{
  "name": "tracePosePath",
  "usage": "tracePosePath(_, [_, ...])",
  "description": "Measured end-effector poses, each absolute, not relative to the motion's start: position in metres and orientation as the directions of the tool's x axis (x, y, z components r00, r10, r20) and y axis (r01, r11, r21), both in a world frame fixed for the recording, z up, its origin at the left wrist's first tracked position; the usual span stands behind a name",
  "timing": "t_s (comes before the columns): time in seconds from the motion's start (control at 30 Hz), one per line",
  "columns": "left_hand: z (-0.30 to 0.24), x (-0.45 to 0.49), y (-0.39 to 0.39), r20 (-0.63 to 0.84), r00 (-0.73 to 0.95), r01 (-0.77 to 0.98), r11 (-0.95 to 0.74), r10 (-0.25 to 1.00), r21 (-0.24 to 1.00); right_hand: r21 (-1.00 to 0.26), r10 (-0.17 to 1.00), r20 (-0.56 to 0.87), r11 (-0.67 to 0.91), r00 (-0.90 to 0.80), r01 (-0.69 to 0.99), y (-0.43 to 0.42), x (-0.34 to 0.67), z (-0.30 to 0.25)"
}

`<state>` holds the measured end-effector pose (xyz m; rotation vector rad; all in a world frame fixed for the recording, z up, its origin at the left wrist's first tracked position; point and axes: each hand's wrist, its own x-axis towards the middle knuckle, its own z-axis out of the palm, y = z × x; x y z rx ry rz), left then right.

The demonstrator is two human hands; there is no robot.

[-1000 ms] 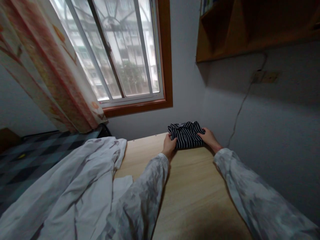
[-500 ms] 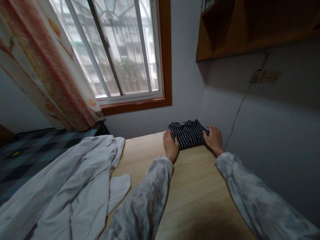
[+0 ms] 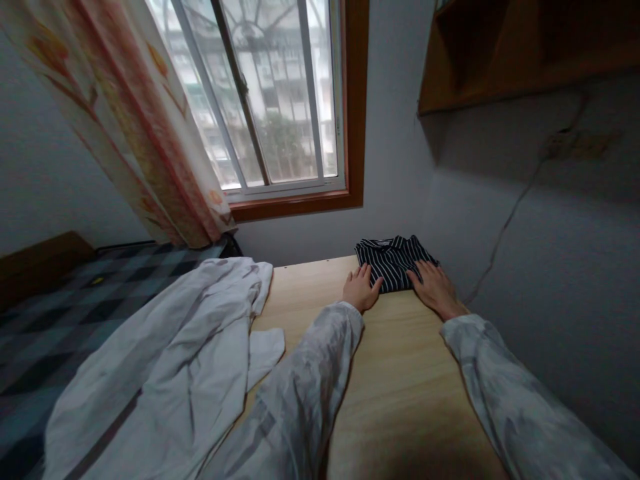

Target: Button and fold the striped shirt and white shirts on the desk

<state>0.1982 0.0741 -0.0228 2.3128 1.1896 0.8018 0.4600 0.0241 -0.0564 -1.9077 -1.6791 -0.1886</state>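
A folded dark shirt with thin white stripes [image 3: 395, 260] lies at the far right corner of a light wooden table [image 3: 400, 373], close to the wall. My left hand [image 3: 361, 289] rests flat on the table at the shirt's near left edge, fingers stretched out and touching the cloth. My right hand [image 3: 435, 288] lies flat at the shirt's near right edge, fingers spread over its corner. Both arms are in pale patterned sleeves. Neither hand grips anything.
A crumpled white garment [image 3: 170, 360] hangs over the table's left side. A bed with a checked cover [image 3: 75, 293] lies beyond it. A window [image 3: 275, 100] with a flowered curtain [image 3: 125, 113] faces me. A wooden shelf [image 3: 520, 47] hangs above the right wall, with a socket and cable [image 3: 565, 143].
Both hands have let go of the shirt's sides and now lie flat and open at its near edge. The camera has turned a little to the left.
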Motion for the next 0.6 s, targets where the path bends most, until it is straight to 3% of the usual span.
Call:
tracePosePath(0.13, [-0.022,0.172,0.063,0.245,0.498,0.614,-0.537,0.832,0.578,-0.298,0.825,0.523,-0.059,0.215,0.953,0.012,0.459,-0.058])
tracePosePath(0.33, [-0.006,0.116,0.025,0.173,0.596,0.664,-0.603,0.784,0.443,-0.191,0.751,0.659,0.111,0.044,0.975,-0.017,0.431,-0.052])
tracePosePath(0.4, [0.006,0.085,0.012,0.176,0.561,0.67,-0.569,0.809,0.477,-0.155,0.738,0.674,0.183,-0.031,0.971,-0.027,0.414,-0.05])
tracePosePath(0.53, [0.042,-0.007,-0.005,0.324,0.428,0.632,-0.536,0.844,0.56,-0.092,0.744,0.641,0.319,-0.189,0.943,-0.044,0.378,-0.046])
tracePosePath(0.6, [0.065,-0.066,-0.009,0.412,0.266,0.627,-0.481,0.871,0.613,-0.077,0.747,0.618,0.368,-0.245,0.927,-0.051,0.365,-0.044])
